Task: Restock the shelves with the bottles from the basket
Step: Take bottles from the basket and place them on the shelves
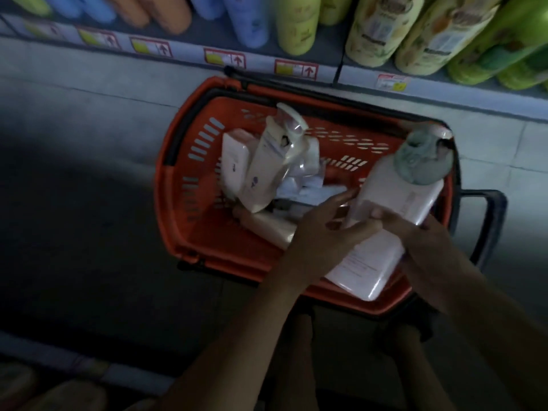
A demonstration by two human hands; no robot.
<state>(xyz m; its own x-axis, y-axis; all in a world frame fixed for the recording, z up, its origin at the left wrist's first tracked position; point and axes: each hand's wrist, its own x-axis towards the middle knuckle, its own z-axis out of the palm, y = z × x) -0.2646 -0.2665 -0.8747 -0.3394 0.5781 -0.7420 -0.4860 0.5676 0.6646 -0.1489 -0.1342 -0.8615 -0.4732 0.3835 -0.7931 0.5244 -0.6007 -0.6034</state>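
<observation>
A: Where's the big bottle rn?

B: Large white plastic bottle with a grey-green cap (394, 203) is over the orange plastic shopping basket (178, 179), toward its 4 o'clock corner, tilted, cap pointing to 1 o'clock.

A: Who's got it?

B: Right hand (415, 235) grips it from the 4 o'clock side, fingers curled round the body w/ thumb across the front. Left hand (323, 229) is at its 9 o'clock side, fingers straight and spread, tips touching the bottle.

A: Anything else in the basket?

B: Yep. A cream pump bottle w/ pale nozzle (272, 161) leans upright near the middle, a white boxy bottle (235, 158) just beside it at 9 o'clock, and a peach-capped bottle lying flat (267, 223) at 6 o'clock of those. Pic's blurry, labels unreadable.

A: And the shelf?

B: Shelf edge w/ red-and-yellow price tags (225, 57) runs at 12 o'clock of the basket; green (299, 22), blue (249, 19) and orange bottles (166, 13) stand on it. Basket sits on the grey floor (74, 143).
</observation>
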